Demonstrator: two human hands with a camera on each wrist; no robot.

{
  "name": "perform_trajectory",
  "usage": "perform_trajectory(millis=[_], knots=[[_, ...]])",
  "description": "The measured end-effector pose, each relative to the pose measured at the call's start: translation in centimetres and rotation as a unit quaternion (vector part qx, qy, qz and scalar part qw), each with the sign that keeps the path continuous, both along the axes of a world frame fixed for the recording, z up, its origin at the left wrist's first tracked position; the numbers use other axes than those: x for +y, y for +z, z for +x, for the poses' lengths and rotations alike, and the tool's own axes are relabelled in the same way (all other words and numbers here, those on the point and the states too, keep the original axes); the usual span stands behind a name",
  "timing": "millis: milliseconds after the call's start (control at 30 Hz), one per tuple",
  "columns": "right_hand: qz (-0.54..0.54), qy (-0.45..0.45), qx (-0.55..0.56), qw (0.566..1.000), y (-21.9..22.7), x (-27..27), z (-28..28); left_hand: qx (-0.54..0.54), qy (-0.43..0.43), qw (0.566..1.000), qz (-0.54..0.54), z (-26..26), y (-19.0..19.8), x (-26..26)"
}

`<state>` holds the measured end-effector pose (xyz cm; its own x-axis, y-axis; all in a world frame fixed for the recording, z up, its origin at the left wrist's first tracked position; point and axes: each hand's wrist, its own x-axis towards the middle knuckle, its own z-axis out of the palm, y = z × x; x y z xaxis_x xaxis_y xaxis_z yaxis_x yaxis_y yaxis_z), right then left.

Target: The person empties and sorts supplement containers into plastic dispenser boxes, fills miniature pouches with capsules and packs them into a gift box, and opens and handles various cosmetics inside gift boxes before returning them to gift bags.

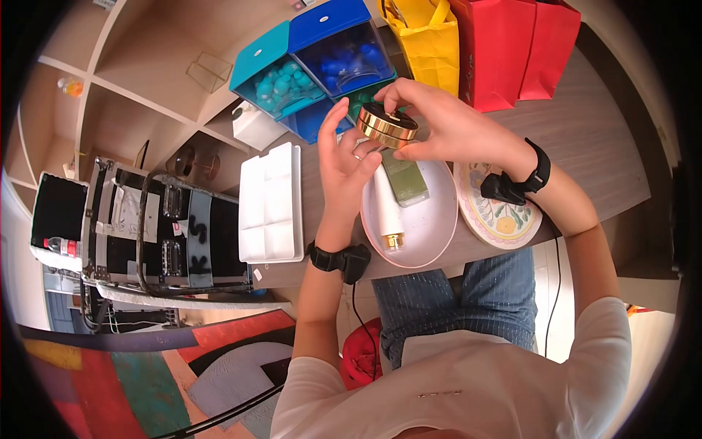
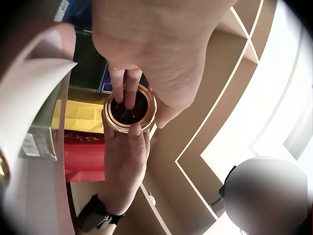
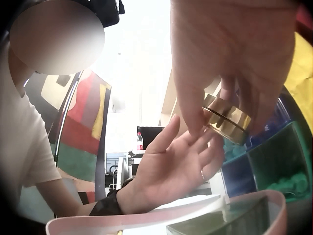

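A round gold-sided cosmetic compact (image 1: 387, 133) with a black top is held above the table. My right hand (image 1: 455, 128) grips it by the edge between thumb and fingers. From the other side, my left hand (image 1: 342, 161) reaches under it, and in the left wrist view two extended fingers (image 2: 130, 93) touch its dark round face. The left thumb stands apart from the compact in the right wrist view. Below the hands is a pink oval basin (image 1: 435, 234), holding a white tube (image 1: 388, 205) with a gold cap and a green box (image 1: 406, 180).
A white compartment tray (image 1: 270, 205) lies left of the basin, a floral-patterned plate (image 1: 504, 219) right of it. Behind stand a teal bin (image 1: 267, 55) and a blue bin (image 1: 333, 33) with small items, a yellow bag (image 1: 431, 51) and red bags (image 1: 497, 58).
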<state>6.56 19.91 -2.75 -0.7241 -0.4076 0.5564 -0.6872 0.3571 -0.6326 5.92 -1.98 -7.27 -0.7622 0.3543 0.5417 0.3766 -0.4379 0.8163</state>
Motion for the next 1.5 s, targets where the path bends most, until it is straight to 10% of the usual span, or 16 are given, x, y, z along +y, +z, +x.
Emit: perform_trajectory(millis=[1500], knots=[[0.149, 0.065, 0.085, 0.983, 1.2, 0.4, 1.2, -0.011, -0.024, 0.996, -0.090, -1.9, -1.8, -0.7]])
